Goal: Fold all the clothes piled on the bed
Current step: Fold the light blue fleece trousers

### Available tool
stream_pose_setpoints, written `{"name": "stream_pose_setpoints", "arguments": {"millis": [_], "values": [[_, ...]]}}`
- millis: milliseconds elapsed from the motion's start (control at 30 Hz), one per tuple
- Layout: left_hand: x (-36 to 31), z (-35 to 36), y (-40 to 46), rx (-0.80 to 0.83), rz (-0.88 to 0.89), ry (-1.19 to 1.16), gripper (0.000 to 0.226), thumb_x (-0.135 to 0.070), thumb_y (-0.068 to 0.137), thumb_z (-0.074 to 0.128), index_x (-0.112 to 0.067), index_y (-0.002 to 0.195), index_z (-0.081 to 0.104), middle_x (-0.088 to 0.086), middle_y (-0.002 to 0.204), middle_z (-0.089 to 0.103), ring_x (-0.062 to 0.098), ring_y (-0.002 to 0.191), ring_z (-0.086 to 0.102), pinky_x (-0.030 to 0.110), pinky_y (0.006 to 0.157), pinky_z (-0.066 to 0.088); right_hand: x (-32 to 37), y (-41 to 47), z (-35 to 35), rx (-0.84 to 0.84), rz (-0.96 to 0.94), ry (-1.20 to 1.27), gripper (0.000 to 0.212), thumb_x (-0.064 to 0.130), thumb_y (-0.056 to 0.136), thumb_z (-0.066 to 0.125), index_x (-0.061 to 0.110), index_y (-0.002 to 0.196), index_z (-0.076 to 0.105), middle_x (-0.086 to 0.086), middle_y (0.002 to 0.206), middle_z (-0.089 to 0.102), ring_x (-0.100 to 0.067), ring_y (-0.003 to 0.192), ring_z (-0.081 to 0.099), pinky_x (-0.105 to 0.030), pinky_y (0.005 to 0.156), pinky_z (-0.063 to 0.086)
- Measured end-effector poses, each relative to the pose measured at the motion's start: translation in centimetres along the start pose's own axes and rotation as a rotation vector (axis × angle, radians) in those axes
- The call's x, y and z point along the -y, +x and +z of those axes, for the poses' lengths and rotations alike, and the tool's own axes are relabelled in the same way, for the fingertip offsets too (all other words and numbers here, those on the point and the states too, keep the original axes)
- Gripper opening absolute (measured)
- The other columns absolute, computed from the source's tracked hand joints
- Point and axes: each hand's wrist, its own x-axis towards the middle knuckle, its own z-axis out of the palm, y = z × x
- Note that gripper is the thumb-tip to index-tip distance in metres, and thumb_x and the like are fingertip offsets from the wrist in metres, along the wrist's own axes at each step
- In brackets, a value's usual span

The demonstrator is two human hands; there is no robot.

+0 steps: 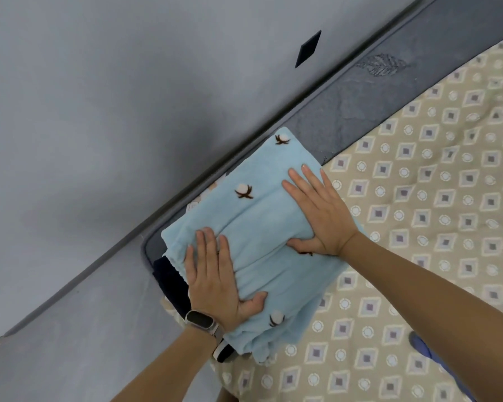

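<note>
At the bed's [418, 198] edge | left hand [215, 280], right hand [317, 210] flat, fingers straight, gripping nothing | pressing folded blue garment [259, 216] onto the stack, likely flattening it.

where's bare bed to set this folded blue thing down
Bare patterned bedspread lies right of the folded blue cloth, up to the dark headboard strip. It is crowded along the bed's edge: dark clothes lie under the cloth, with the left hand and right hand flat on top.
</note>
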Motion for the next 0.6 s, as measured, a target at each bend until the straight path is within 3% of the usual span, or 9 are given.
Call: {"name": "stream_pose_setpoints", "arguments": {"millis": [200,333,400,533,600], "values": [[-0.5,-4.8,-0.2,0.135,-0.016,0.002,0.107,-0.079,0.078,0.027,0.007,0.141,0.038,0.028,0.150,0.030,0.041,0.141,0.027,0.053,0.117,0.015,1.9,-0.3,-4.2,0.069,0.068,0.062,0.098,0.075,0.079,0.044,0.018,0.154,0.021,-0.002,0.163,0.013,-0.023,0.151,0.003,-0.050,0.121,0.004],[-1.0,-8.8,-0.3,0.205,-0.009,0.044,0.111,-0.081,0.069,0.035,0.001,0.145,0.034,0.024,0.153,0.027,0.039,0.143,0.025,0.050,0.118,0.012,4.0,-1.8,-7.2,0.057,0.216,0.231,0.090,0.070,0.081,0.049,0.024,0.153,0.023,0.005,0.162,0.013,-0.013,0.150,0.002,-0.040,0.122,-0.002],[-1.7,-10.6,0.0,0.210,-0.028,-0.008,0.107,-0.077,0.067,0.036,-0.003,0.144,0.036,0.020,0.152,0.031,0.038,0.142,0.026,0.050,0.117,0.012,5.1,-2.9,-8.2,-0.001,0.315,0.347,0.080,0.063,0.085,0.052,0.022,0.150,0.031,0.002,0.160,0.023,-0.014,0.150,0.011,-0.039,0.123,0.005],[-5.3,-12.7,0.0,0.119,0.071,-0.151,0.070,-0.053,0.078,0.039,-0.007,0.127,0.056,0.012,0.130,0.055,0.032,0.121,0.050,0.046,0.104,0.040,7.0,-6.5,-10.0,-0.166,0.471,0.516,0.051,0.039,0.092,0.055,0.016,0.137,0.050,0.000,0.138,0.054,-0.013,0.129,0.043,-0.020,0.107,0.029],[-8.2,-12.7,-0.3,0.079,0.165,-0.183,0.056,-0.042,0.081,0.041,-0.007,0.119,0.061,0.010,0.120,0.061,0.030,0.111,0.056,0.043,0.095,0.047,8.0,-9.0,-10.9,-0.322,0.584,0.651,0.035,0.023,0.094,0.059,0.015,0.128,0.058,0.003,0.125,0.062,-0.009,0.116,0.053,-0.018,0.100,0.037]]}}
